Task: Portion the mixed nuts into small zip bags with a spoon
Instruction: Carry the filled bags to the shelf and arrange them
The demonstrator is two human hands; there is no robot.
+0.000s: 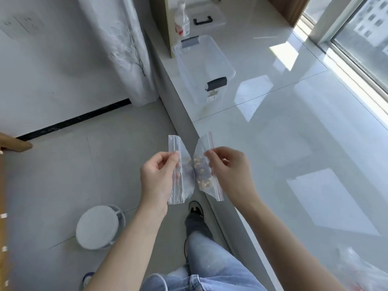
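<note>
Far left: white wall (52,66) with a black skirting strip (79,119); a wooden edge (15,144) juts in at mid-left. Near left, on the grey tiled floor (63,177): a round white stool (98,226).

Centre: left hand (158,175) pinches the left-hand lip of a small clear zip bag (194,171), thumb and forefinger closed on the plastic, other fingers curled behind it. The bag is held in the air over the near edge of the counter, between both hands, its mouth pulled apart so the two sides flare outward. Mixed nuts (199,171) sit inside the bag at its middle; brown and pale pieces visible, kinds not resolvable. Below the bag: a leg in light blue jeans (210,259) and a dark shoe (196,208) on the floor.

Right hand (228,169) pinches the right-hand lip, the one with the red seal line, thumb and fingertips closed on the plastic.

Far centre, on the glossy white counter (294,133): a clear plastic storage box (201,66) with grey latches; beyond it a clear bottle (181,19) with a red and white label, and a clear lid with a black handle (202,19). Far right: window (361,34). Near right corner, on the counter: crumpled clear plastic (357,267), contents unclear.
</note>
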